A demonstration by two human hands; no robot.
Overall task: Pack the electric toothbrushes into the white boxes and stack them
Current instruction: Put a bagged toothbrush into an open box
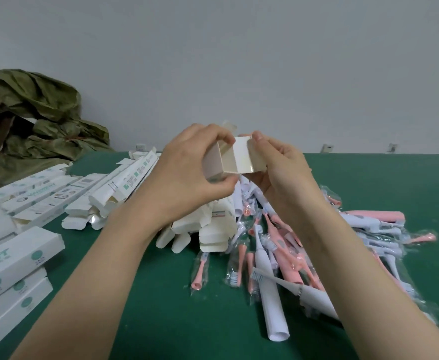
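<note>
I hold a white box [235, 162] up over the green table, its open end toward me. My left hand [187, 175] grips the box's left side, thumb underneath. My right hand [280, 170] pinches the box's end flap between thumb and fingers. Below my hands lies a heap of pink and white electric toothbrushes [278, 245] and bagged brush heads. A white toothbrush handle [271, 302] lies nearest to me. Closed white boxes [13, 268] are stacked at the left edge.
Flat and half-folded empty boxes [114, 188] are spread across the table's left middle, with more [205, 229] under my hands. A crumpled olive-green bag [39, 118] and a brown carton sit at the back left. A grey wall rises behind the green table [161, 294].
</note>
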